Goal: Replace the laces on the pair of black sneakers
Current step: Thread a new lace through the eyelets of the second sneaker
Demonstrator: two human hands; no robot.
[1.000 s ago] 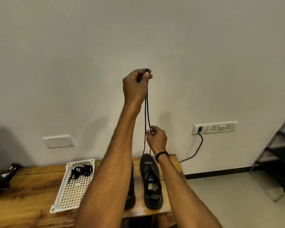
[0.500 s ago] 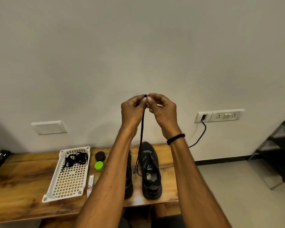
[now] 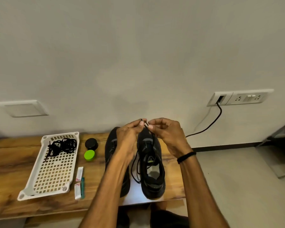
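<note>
Wooden bench point(image 3: 10, 162); left hand point(image 3: 130, 134), right hand point(image 3: 168, 134), fingers pinched on lace point(image 3: 135, 170) tips; 1 sneaker point(image 3: 111, 149) half hidden.

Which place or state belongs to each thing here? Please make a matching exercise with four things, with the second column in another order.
Things:
1. loose lace
2. tangled laces
3. green pot
4. black cable

Places or states:
a. plugged in at the wall socket
b. lying in the white tray
c. tips pinched by left hand and right hand
d. standing on the bench between tray and sneakers

Pairs: 1-c, 2-b, 3-d, 4-a
</note>
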